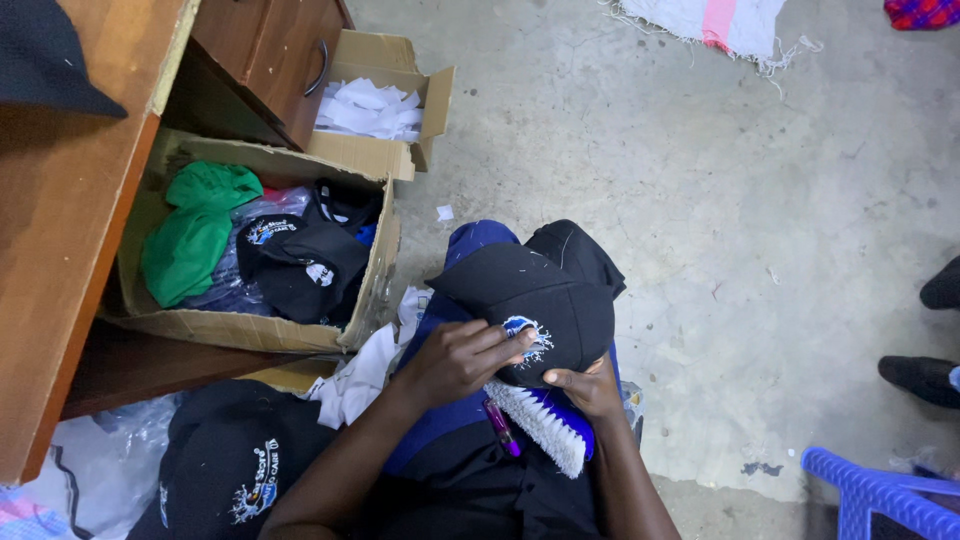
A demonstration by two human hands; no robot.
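Left fingers (pixel 500 345) rest spread on black cap (pixel 540 300).

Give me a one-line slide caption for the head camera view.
Seated person's left hand touches a black cap's emblem while the right hand holds a scrub brush underneath.

The right hand (pixel 590 388) sat half under the black cap (pixel 525 300), its fingers hidden, and covered part of the scrub brush (pixel 545 425). The left hand (pixel 462 358) masked part of the cap's embroidered patch (pixel 527 335). Left of the left hand, clothes buried the cardboard box's (pixel 375 275) floor. Far right of the right hand, the blue plastic chair (pixel 880 495) and two dark shoes (pixel 925 375) were cut off by the edge
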